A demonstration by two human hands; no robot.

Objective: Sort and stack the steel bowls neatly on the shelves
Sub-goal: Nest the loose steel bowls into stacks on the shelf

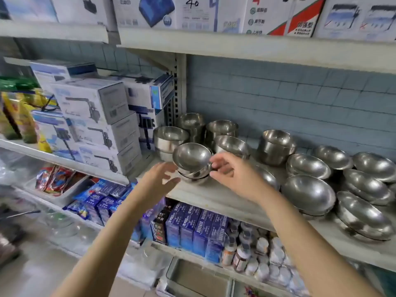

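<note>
Two bare arms reach up to the shelf [214, 200]. On the shelf below, closest to us, stands a row of blue boxes [192, 232] (too packed to count).

The left hand [159, 179] is open, with straight fingers. It is just beside the left side of a small stack [192, 166] of three steel bowls. The right hand [231, 172] pinches the right side of that stack with its thumb and a finger. The small stack sits near the front edge of the shelf, toward the left end.

One more bowl [267, 179] peeks out behind the right wrist. Six piles of wide bowls [308, 194] fill the right part of the shelf, from the front edge to the back wall.

Farther back, by the back left corner, stand five piles of deep bowls [276, 144].
</note>
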